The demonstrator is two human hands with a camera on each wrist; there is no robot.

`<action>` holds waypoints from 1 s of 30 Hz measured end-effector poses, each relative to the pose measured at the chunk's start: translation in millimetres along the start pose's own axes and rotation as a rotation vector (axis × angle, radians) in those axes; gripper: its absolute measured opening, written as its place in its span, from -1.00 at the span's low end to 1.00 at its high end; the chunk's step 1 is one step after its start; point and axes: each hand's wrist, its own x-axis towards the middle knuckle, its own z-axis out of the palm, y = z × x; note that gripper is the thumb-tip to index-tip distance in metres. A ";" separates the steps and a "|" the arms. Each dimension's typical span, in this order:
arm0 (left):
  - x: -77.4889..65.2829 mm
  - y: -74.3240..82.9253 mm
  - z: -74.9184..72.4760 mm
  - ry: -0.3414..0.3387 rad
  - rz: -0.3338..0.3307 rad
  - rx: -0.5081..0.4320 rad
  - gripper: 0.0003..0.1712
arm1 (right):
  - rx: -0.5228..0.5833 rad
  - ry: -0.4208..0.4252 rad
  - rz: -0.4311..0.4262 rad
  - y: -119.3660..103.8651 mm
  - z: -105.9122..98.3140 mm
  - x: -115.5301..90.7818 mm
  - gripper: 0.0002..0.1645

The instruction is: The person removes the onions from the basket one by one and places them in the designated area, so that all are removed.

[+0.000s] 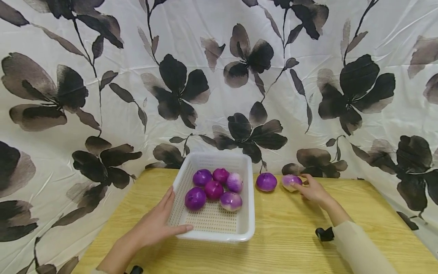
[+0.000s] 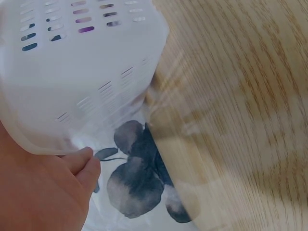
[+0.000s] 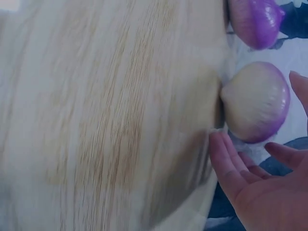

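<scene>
A white plastic basket (image 1: 248,224) with slotted sides holds several purple onions (image 1: 195,198). My left hand (image 1: 155,224) grips its near left corner, the thumb over the front rim and the fingers along the left side. In the left wrist view that hand (image 2: 45,192) shows at the basket's rim (image 2: 57,130). To the right of the basket sits a purple onion (image 1: 266,182). Beside it lies a paler purple-and-white onion (image 1: 289,182), with my right hand (image 1: 313,190) around its right side. The right wrist view shows its fingers spread near the pale onion (image 3: 255,103), not closed round it.
The basket and loose onions stand on a light wood-grain table (image 1: 284,236). Behind the table's far edge hangs a white cloth (image 1: 212,102) with dark flowers, close behind the loose onions. Black straps (image 1: 324,234) show near the wrists.
</scene>
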 end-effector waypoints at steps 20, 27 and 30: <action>0.7 3.8 -1.1 -0.012 -0.016 -0.011 0.55 | -0.044 0.009 -0.150 -15.8 -11.8 -37.7 -0.18; 2.5 2.0 -1.5 -0.013 -0.012 -0.024 0.54 | -0.028 -0.014 -0.191 -30.6 -5.1 -44.5 -0.17; 2.6 1.6 -1.3 -0.014 -0.010 -0.022 0.54 | -0.016 -0.047 -0.194 -38.4 -0.8 -47.9 -0.21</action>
